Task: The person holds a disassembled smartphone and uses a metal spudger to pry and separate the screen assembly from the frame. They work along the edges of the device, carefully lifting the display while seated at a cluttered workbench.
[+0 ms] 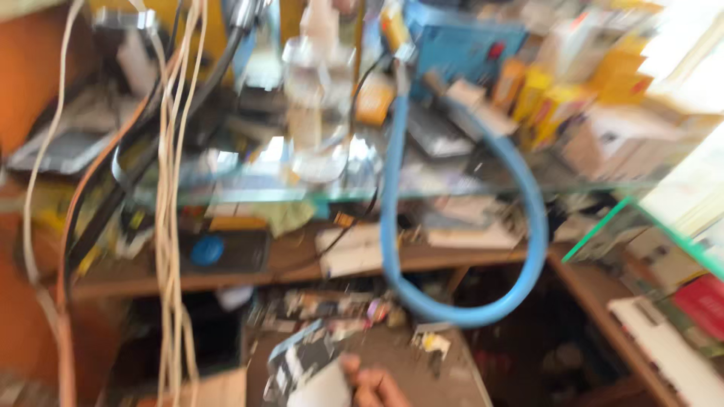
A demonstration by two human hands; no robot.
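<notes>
A flat white and black card-like piece [313,377], blurred, sits at the bottom edge of the view over the grey worktop [407,362], where one hand [373,384] has its fingers [354,369] curled against its edge, seemingly pinching it; which hand I cannot tell. A thick blue hose [528,218] loops down from the cluttered glass shelf [302,192], which carries boxes and a clear bottle [305,83] whose contents are too blurred to tell
</notes>
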